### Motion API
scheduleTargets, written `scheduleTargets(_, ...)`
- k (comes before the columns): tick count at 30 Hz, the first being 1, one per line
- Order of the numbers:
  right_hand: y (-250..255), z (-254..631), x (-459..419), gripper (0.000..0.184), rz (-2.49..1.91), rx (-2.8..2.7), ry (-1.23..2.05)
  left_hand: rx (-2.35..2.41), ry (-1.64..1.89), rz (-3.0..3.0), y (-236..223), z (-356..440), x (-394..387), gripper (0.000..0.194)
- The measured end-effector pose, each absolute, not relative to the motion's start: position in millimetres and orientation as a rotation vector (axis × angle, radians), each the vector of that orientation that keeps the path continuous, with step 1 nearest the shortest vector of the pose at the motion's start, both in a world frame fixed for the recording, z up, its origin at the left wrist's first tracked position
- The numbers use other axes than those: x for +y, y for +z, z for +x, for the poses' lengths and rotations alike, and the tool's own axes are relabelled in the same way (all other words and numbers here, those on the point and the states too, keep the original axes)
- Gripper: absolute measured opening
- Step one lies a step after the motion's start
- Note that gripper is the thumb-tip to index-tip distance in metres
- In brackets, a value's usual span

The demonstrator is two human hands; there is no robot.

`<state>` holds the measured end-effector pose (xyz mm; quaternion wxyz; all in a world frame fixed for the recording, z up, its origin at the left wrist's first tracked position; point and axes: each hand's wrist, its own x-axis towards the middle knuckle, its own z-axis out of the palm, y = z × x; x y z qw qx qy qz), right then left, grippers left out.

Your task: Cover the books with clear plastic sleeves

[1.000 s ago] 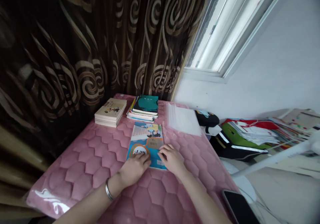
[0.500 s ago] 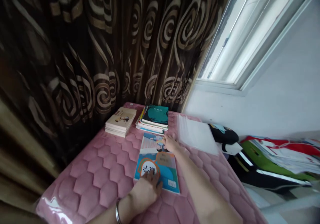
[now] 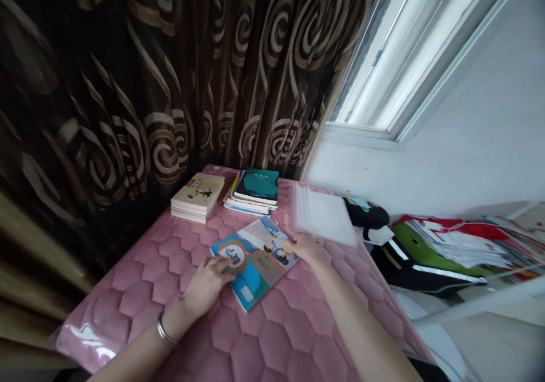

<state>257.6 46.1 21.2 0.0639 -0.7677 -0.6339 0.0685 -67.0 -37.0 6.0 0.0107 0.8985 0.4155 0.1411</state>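
Observation:
A blue illustrated book lies turned at an angle above the pink quilted cover, its front facing up. My left hand holds its left edge, with the fingers over the cover near the white title patch. At the opposite edge my right hand grips the book by the picture of children; its thumb side shows and some fingers are hidden. A silver bracelet is on my left wrist.
Behind the book stand a stack of beige books and a mixed stack topped by a teal book. Clear plastic sleeves lie at the right on the pink quilted surface. Bags and papers crowd beyond its edge.
The book has turned from nearly upright to a slant, its title end swinging left. My left hand has moved left and up with it; the view has shifted slightly.

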Motion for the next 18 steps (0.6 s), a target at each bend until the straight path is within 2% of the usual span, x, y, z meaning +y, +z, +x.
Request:
scheduleTargets(3,18,264,6,0.035,-2.356,-1.858,0.245,1.635,0.412,2.586,12,-77,-21,0.051)
scheduleTargets(5,13,262,-18,0.039,-2.373,-1.806,0.256,1.747,0.428,2.449,12,-74,-9,0.054)
scheduleTargets(9,2,253,-53,0.037,-2.345,-1.662,0.251,1.792,0.522,2.283,9,-54,14,0.043)
scheduleTargets(14,-6,249,-70,0.033,-2.299,-1.519,0.382,1.832,0.579,2.255,7,-35,36,0.040)
scheduleTargets(18,-10,247,-73,0.031,-2.307,-1.475,0.248,1.847,0.620,2.267,4,-34,39,0.036)
